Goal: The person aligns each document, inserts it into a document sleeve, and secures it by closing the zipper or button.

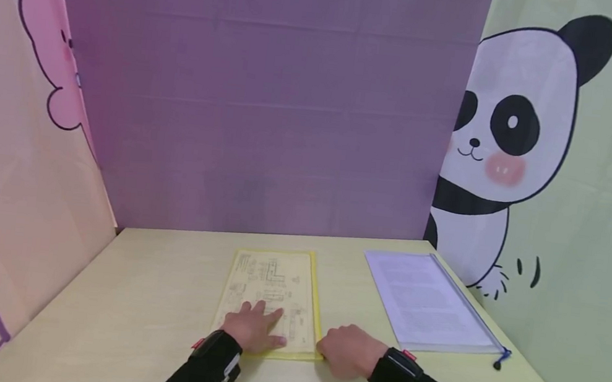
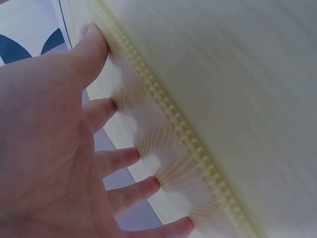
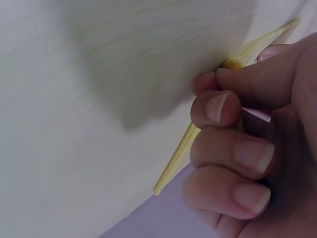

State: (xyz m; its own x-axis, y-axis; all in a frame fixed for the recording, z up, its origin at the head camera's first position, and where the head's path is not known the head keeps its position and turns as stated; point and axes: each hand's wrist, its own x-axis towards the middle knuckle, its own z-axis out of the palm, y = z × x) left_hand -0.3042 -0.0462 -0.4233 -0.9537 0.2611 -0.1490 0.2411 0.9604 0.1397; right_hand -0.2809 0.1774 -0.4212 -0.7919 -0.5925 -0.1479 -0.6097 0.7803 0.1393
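A yellow-edged zip document bag (image 1: 317,301) lies flat on the table, with a sheet of printed drawings (image 1: 275,273) showing through it. My left hand (image 1: 252,328) rests on its near left part with fingers spread. In the left wrist view the fingertips press on the clear film beside the ribbed zip edge (image 2: 171,111). At the near right corner, my right hand (image 1: 350,352) pinches the bag between thumb and forefinger, the other fingers curled. An orange-yellow bit (image 3: 233,63), perhaps the zip slider, shows at that pinch; the fingers hide the rest.
Right of the bag, a clear document bag (image 1: 434,301) holding white printed sheets lies near the table's right edge, a dark blue cord pull (image 1: 501,358) at its corner. A purple cloth (image 1: 270,106) hangs behind the table (image 1: 149,299), with printed cloths on both sides.
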